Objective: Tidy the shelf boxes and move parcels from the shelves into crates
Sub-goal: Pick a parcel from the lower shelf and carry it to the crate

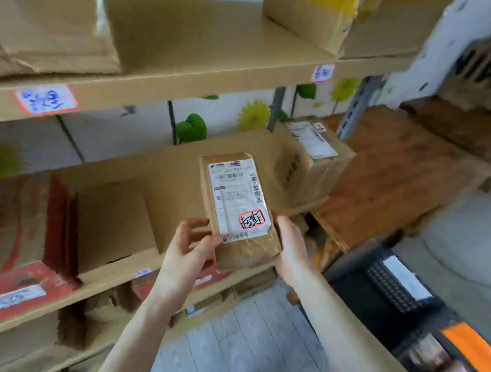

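A small brown cardboard parcel (pixel 238 208) with a white shipping label and a red-edged sticker is held up in front of the middle shelf. My left hand (pixel 188 247) grips its lower left corner, thumb on the label side. My right hand (pixel 290 248) holds its lower right edge, fingers hidden behind the parcel. A black crate (pixel 377 287) with a white label inside stands on the floor at the lower right. Another labelled parcel (pixel 311 158) sits on the middle shelf to the right.
The middle shelf (pixel 114 272) carries a red and brown box (pixel 15 226) and an open brown box (pixel 115 219). Large cartons fill the upper shelf (pixel 164 82). A wooden pallet-like surface (pixel 391 179) lies to the right. More crates with orange content (pixel 472 347) stand at the lower right.
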`<state>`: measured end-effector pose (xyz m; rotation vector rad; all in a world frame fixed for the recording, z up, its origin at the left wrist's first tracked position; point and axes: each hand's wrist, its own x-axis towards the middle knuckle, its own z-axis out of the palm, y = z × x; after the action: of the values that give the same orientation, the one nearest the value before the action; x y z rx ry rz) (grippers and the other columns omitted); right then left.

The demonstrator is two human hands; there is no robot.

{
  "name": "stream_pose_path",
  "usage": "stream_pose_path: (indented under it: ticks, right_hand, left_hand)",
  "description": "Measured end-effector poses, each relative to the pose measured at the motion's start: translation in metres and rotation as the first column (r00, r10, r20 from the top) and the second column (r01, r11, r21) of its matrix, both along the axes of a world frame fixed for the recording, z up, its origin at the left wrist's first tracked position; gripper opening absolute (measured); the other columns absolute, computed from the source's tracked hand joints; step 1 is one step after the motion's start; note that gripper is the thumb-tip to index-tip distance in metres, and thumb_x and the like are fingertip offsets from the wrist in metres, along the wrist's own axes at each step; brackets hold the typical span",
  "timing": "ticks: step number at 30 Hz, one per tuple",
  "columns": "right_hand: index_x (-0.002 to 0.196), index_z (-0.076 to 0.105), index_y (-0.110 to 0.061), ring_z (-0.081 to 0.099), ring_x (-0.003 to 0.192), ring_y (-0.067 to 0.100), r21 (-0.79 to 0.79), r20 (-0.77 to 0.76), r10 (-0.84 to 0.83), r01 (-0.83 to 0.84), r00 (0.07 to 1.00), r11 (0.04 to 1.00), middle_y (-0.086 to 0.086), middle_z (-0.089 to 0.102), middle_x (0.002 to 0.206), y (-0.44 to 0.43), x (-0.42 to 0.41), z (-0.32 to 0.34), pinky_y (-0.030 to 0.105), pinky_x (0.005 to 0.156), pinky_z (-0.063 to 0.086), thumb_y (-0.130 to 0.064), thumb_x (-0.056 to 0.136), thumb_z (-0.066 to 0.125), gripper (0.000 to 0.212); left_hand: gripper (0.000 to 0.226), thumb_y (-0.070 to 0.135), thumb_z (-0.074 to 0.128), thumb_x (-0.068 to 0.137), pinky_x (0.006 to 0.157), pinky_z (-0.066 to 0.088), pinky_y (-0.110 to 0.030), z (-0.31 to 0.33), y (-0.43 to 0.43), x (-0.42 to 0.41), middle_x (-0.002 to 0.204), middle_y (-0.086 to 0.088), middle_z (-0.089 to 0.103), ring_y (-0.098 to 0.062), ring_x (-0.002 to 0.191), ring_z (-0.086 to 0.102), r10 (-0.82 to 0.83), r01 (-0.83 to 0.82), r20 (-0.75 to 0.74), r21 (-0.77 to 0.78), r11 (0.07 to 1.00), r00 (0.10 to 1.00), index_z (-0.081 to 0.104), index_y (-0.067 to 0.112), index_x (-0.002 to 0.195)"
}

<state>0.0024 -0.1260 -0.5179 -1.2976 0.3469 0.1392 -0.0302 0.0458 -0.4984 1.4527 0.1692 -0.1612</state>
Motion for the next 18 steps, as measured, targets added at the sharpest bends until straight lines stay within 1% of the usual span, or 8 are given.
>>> stream_pose_path:
  ticks: [4, 6, 9, 13, 15, 16, 17, 18]
  right_hand:
    - [0.114, 0.065, -0.013, 0.063, 0.108, 0.026, 0.080, -0.028, -0.222, 0.224, 0.975, 0.971, 0.013, 0.068, 0.114, -0.067, -0.071, -0.016, 0.041, 0.094, 0.049, -0.043, 0.093, 0.044, 0.042]
    - [0.117, 0.062, -0.008, 0.061, 0.110, 0.030, 0.081, -0.065, -0.340, 0.344, 0.938, 0.935, 0.016, 0.065, 0.118, -0.108, -0.114, -0.024, 0.045, 0.097, 0.047, -0.043, 0.091, 0.046, 0.046]
    - [0.114, 0.060, -0.005, 0.061, 0.098, 0.033, 0.085, -0.133, -0.527, 0.539, 0.840, 0.838, 0.024, 0.061, 0.120, -0.174, -0.186, -0.042, 0.043, 0.087, 0.049, -0.030, 0.089, 0.054, 0.036]
    - [0.113, 0.061, -0.005, 0.061, 0.093, 0.031, 0.077, -0.194, -0.707, 0.729, 0.680, 0.680, 0.023, 0.063, 0.114, -0.259, -0.286, -0.065, 0.041, 0.083, 0.050, -0.019, 0.091, 0.052, 0.028]
    - [0.118, 0.059, -0.001, 0.060, 0.100, 0.033, 0.017, -0.217, -0.779, 0.800, 0.589, 0.600, 0.024, 0.061, 0.118, -0.304, -0.337, -0.079, 0.043, 0.090, 0.048, -0.018, 0.092, 0.050, 0.032]
    - [0.121, 0.058, -0.002, 0.061, 0.101, 0.031, -0.026, -0.221, -0.801, 0.817, 0.557, 0.576, 0.022, 0.062, 0.120, -0.327, -0.362, -0.086, 0.039, 0.090, 0.050, -0.018, 0.093, 0.049, 0.033]
    - [0.121, 0.058, -0.007, 0.063, 0.095, 0.023, -0.073, -0.229, -0.810, 0.821, 0.539, 0.567, 0.014, 0.064, 0.117, -0.348, -0.387, -0.091, 0.028, 0.080, 0.054, -0.021, 0.094, 0.047, 0.032]
    - [0.119, 0.059, -0.016, 0.064, 0.085, 0.011, -0.125, -0.252, -0.809, 0.812, 0.530, 0.571, 0.003, 0.066, 0.110, -0.368, -0.410, -0.097, 0.018, 0.065, 0.053, -0.026, 0.096, 0.045, 0.029]
  left_hand:
    - [0.019, 0.018, 0.062, 0.085, 0.059, 0.055, -0.027, -0.023, -0.068, -0.013, 0.096, 0.001, 0.069, -0.016, 0.077, 0.067, -0.298, 0.300, -0.032, 0.049, 0.953, 0.954, 0.057, 0.020, 0.103]
    - [0.022, 0.020, 0.062, 0.085, 0.065, 0.053, -0.031, -0.037, -0.117, -0.026, 0.101, -0.001, 0.066, -0.017, 0.085, 0.065, -0.435, 0.439, -0.057, 0.080, 0.895, 0.898, 0.056, 0.021, 0.106]
    - [0.019, 0.020, 0.062, 0.085, 0.075, 0.055, -0.041, -0.059, -0.200, -0.061, 0.101, -0.001, 0.066, -0.022, 0.091, 0.066, -0.619, 0.631, -0.125, 0.103, 0.769, 0.775, 0.055, 0.024, 0.102]
    - [0.015, 0.017, 0.063, 0.084, 0.065, 0.055, -0.032, -0.087, -0.316, -0.129, 0.097, 0.003, 0.066, -0.019, 0.087, 0.064, -0.766, 0.792, -0.210, 0.096, 0.602, 0.608, 0.055, 0.028, 0.091]
    - [0.015, 0.015, 0.062, 0.084, 0.064, 0.056, -0.034, -0.100, -0.374, -0.172, 0.097, 0.002, 0.067, -0.020, 0.086, 0.064, -0.811, 0.846, -0.251, 0.074, 0.528, 0.528, 0.056, 0.026, 0.092]
    - [0.015, 0.014, 0.061, 0.085, 0.064, 0.055, -0.035, -0.108, -0.402, -0.194, 0.097, 0.001, 0.067, -0.019, 0.086, 0.064, -0.825, 0.866, -0.274, 0.065, 0.496, 0.493, 0.055, 0.027, 0.092]
    - [0.016, 0.014, 0.060, 0.086, 0.063, 0.053, -0.034, -0.115, -0.429, -0.217, 0.097, 0.001, 0.066, -0.018, 0.083, 0.063, -0.835, 0.881, -0.295, 0.060, 0.469, 0.465, 0.055, 0.028, 0.092]
    - [0.016, 0.014, 0.058, 0.086, 0.062, 0.051, -0.032, -0.122, -0.454, -0.239, 0.097, 0.000, 0.065, -0.016, 0.080, 0.060, -0.842, 0.894, -0.318, 0.052, 0.444, 0.437, 0.055, 0.028, 0.093]
